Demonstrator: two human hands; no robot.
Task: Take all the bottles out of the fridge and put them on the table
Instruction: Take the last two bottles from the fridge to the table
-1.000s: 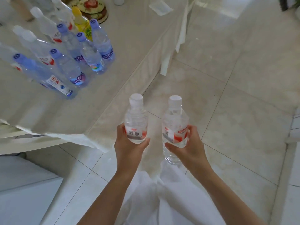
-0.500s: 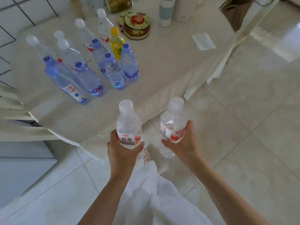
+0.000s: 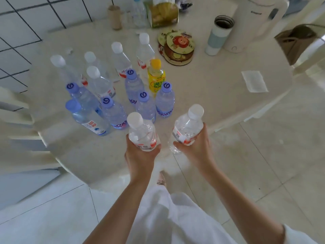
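Currently left hand (image 3: pixel 140 155) clamps one clear white-capped plastic water bottle (image 3: pixel 141 132), right hand (image 3: pixel 195 147) another (image 3: pixel 188 127), both upright, bare cream bench (image 3: pixel 109 155) directly below left.

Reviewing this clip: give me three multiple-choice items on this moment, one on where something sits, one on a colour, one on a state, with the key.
1. Where does the yellow-capped bottle stand?
A. on the floor
B. on the table, at the right side of the bottle group
C. in the right hand

2. What colour are the caps of the two bottles being held?
A. white
B. blue
C. yellow

3. What are the hands doing?
A. both free
B. only the left holds a bottle
C. each holds a bottle

Key: 1 B, it stands among the table's bottles; 2 A, both caps are white; 3 C, the left hand and right hand each grip a clear bottle.
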